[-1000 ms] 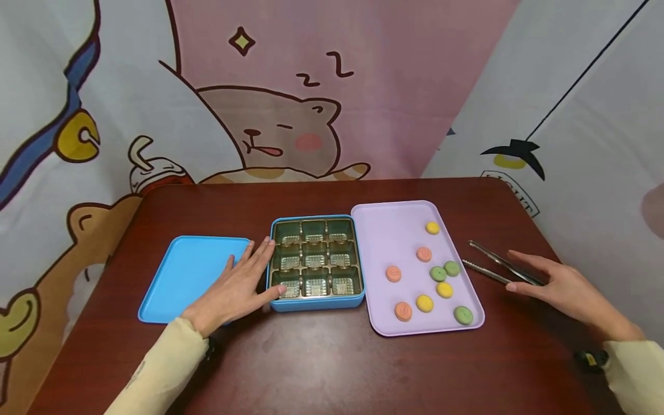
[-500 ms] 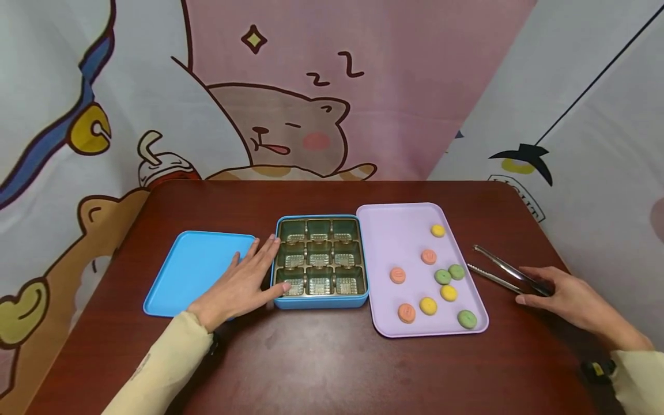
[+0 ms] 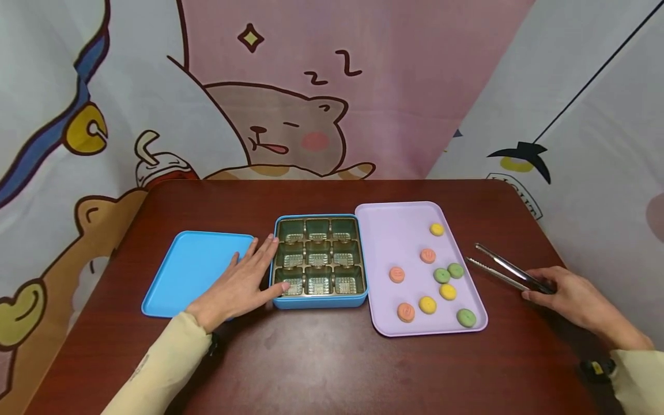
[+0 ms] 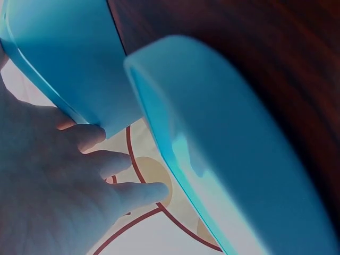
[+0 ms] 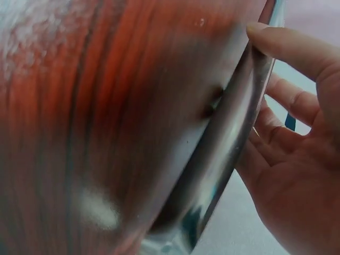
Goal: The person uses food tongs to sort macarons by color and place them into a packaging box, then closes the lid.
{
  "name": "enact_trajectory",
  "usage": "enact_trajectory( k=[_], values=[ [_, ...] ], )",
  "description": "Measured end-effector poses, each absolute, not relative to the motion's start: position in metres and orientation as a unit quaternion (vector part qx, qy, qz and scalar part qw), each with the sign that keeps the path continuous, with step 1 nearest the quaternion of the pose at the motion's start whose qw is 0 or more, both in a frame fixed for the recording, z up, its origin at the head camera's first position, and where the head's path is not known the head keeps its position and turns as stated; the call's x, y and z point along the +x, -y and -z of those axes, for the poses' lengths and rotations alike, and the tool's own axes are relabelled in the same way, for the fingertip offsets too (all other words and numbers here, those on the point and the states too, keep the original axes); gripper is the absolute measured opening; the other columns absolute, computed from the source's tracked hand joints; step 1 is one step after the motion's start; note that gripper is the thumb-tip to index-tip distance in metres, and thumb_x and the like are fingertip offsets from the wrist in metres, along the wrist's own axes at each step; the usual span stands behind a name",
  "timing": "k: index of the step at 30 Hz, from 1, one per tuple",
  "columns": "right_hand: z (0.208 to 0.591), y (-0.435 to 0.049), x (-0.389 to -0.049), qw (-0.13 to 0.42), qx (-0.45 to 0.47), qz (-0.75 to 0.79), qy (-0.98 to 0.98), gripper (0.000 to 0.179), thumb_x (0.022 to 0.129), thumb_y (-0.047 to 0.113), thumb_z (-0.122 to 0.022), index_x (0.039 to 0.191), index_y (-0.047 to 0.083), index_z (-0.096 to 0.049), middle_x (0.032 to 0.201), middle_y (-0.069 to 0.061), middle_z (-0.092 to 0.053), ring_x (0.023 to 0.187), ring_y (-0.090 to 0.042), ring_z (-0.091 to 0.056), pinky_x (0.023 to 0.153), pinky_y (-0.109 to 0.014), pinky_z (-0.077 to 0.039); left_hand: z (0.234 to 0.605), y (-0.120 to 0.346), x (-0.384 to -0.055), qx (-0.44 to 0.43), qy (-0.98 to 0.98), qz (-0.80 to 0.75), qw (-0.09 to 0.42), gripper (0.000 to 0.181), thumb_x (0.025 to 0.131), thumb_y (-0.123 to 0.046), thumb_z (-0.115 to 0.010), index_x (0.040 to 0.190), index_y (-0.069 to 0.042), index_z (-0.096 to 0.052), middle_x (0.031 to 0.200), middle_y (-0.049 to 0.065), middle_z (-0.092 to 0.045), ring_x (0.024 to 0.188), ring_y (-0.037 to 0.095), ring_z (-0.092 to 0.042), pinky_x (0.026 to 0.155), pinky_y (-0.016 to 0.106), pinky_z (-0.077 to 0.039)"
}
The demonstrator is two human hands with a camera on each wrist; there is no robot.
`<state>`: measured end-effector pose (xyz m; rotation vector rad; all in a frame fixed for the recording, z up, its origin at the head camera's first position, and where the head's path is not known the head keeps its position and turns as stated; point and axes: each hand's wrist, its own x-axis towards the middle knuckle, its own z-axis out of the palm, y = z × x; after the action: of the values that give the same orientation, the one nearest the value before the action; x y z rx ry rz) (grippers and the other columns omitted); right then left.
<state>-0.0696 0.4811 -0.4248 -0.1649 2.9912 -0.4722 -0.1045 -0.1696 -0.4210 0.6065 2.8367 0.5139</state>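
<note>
Head view, tongs (image 3: 508,266): at the fingertips of the right hand (image 3: 576,297), pointing away from it toward the purple tray (image 3: 394,236); one tip comes right up to the tray's edge, and whether it touches cannot be told.
Head view, right hand: thumb and fingers pinch the rear end of the tongs, whose two arms stand apart at the front.
Head view, left hand (image 3: 233,291): fingers spread wide, fingertips at the left rim of the blue box (image 3: 321,302), thumb over its near left corner; the blue lid (image 3: 189,271) lies beside it on the worktop (image 3: 321,357).
Head view, tray: just right of the box, bearing three orange, three yellow and three green discs, mostly on its right and near parts.
Left wrist view, left hand: fingers extended and parted, some fingertips meeting the edge of the box; the lid is just beside them.
Right wrist view, tongs: a blurred metal arm runs diagonally past the right hand, thumb against its upper part, the other fingers behind it.
</note>
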Motion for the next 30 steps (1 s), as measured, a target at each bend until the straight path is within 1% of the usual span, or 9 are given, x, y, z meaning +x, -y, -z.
enact_trajectory(
  k=[4,10,12,16,18,21,24,30],
  values=[
    [0.423,-0.481,-0.066,0.025,-0.059,0.163,-0.985,0.050,0.084,0.026,-0.089,0.120,-0.003,-0.070,0.103,-0.016,-0.063,0.080,-0.017,-0.049,0.064,-0.028,-0.040,0.421,0.169,-0.104,0.204,-0.959,-0.175,0.095,0.100,0.098,-0.067,-0.056,0.168,-0.014,-0.008,0.174,0.008,-0.006,0.158,0.040,-0.005,0.119,0.071,-0.012],
    [0.417,-0.475,-0.064,0.025,-0.054,0.163,-0.985,0.053,0.088,0.029,-0.086,0.125,-0.002,-0.066,0.103,-0.016,-0.058,0.082,-0.025,-0.051,0.064,-0.032,-0.041,0.421,0.169,-0.104,0.204,-0.959,-0.175,0.090,0.100,0.098,-0.067,-0.056,0.168,-0.014,-0.008,0.174,0.007,-0.007,0.158,0.039,-0.005,0.119,0.071,-0.013],
    [0.414,-0.472,-0.063,0.012,-0.059,0.167,-0.984,0.053,0.087,0.029,-0.086,0.126,0.000,-0.067,0.102,-0.015,-0.058,0.082,-0.021,-0.050,0.063,-0.029,-0.039,0.421,0.170,-0.104,0.203,-0.959,-0.175,0.090,0.100,0.098,-0.067,-0.056,0.168,-0.014,-0.008,0.174,0.008,-0.008,0.158,0.039,-0.005,0.119,0.071,-0.013],
    [0.407,-0.463,-0.058,-0.038,-0.090,0.172,-0.980,0.050,0.084,0.025,-0.088,0.127,0.006,-0.069,0.100,-0.007,-0.060,0.078,-0.007,-0.046,0.062,-0.022,-0.035,0.421,0.170,-0.104,0.203,-0.959,-0.175,0.089,0.101,0.098,-0.066,-0.056,0.168,-0.013,-0.008,0.174,0.009,-0.008,0.158,0.040,-0.006,0.118,0.071,-0.014],
    [0.403,-0.457,-0.056,-0.058,-0.111,0.176,-0.976,0.049,0.083,0.022,-0.089,0.127,0.009,-0.070,0.099,-0.003,-0.059,0.077,-0.004,-0.045,0.062,-0.021,-0.034,0.421,0.171,-0.105,0.202,-0.959,-0.176,0.091,0.101,0.098,-0.066,-0.056,0.168,-0.013,-0.008,0.174,0.009,-0.007,0.158,0.040,-0.005,0.118,0.071,-0.014],
    [0.399,-0.445,-0.053,-0.076,-0.141,0.180,-0.971,0.049,0.083,0.018,-0.089,0.127,0.012,-0.070,0.097,0.002,-0.058,0.077,-0.004,-0.046,0.062,-0.020,-0.034,0.422,0.171,-0.105,0.203,-0.959,-0.177,0.092,0.100,0.098,-0.066,-0.056,0.168,-0.013,-0.008,0.174,0.009,-0.007,0.158,0.039,-0.005,0.118,0.071,-0.014],
    [0.396,-0.434,-0.051,-0.083,-0.157,0.183,-0.967,0.049,0.082,0.017,-0.089,0.128,0.014,-0.070,0.096,0.005,-0.057,0.076,-0.005,-0.047,0.061,-0.020,-0.035,0.422,0.171,-0.104,0.205,-0.958,-0.177,0.092,0.100,0.098,-0.066,-0.056,0.168,-0.013,-0.008,0.174,0.009,-0.008,0.158,0.039,-0.005,0.118,0.071,-0.014],
    [0.390,-0.415,-0.047,-0.088,-0.165,0.189,-0.964,0.051,0.080,0.016,-0.090,0.127,0.014,-0.071,0.097,0.005,-0.057,0.076,-0.002,-0.048,0.061,-0.019,-0.038,0.422,0.170,-0.104,0.207,-0.958,-0.177,0.093,0.100,0.098,-0.066,-0.055,0.168,-0.014,-0.007,0.174,0.009,-0.007,0.158,0.039,-0.004,0.119,0.071,-0.013]
  ],
)
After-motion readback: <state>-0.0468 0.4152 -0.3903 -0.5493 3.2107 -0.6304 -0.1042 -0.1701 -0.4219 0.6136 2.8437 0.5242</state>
